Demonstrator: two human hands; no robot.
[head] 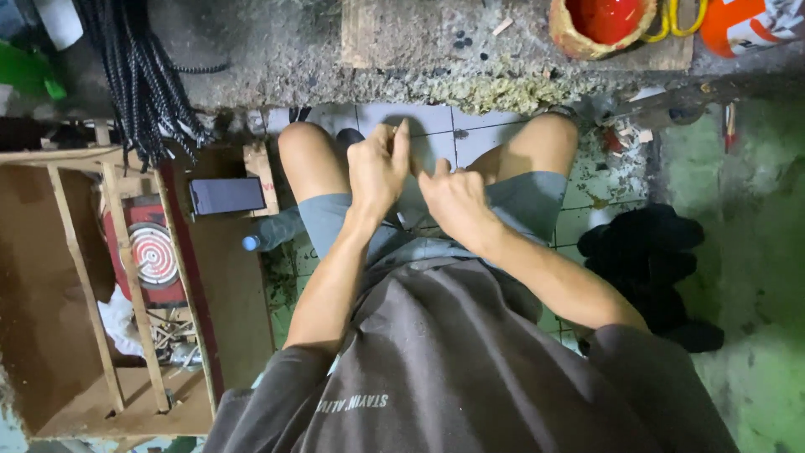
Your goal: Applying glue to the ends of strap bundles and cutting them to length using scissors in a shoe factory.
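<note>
Seated, hands raised over the lap, close together. Left hand (377, 172) loosely curled, fingers pinched upward; right hand (457, 201) half-closed just beside it. Whatever they pinch is too small to make out. Risk: a slip would drop it between the knees onto the littered tile floor (436, 126), hard to find in the dim light. Phone (226, 195) lies left, untouched.

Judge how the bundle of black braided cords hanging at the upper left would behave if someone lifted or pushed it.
The black braided cords hang in loose, curving strands, so they would probably be floppy and drape over the hands. Their ends splay apart near the wooden frame, so a push would likely make them swing and tangle. The braided surface looks textured, so probably not slippery.
</note>
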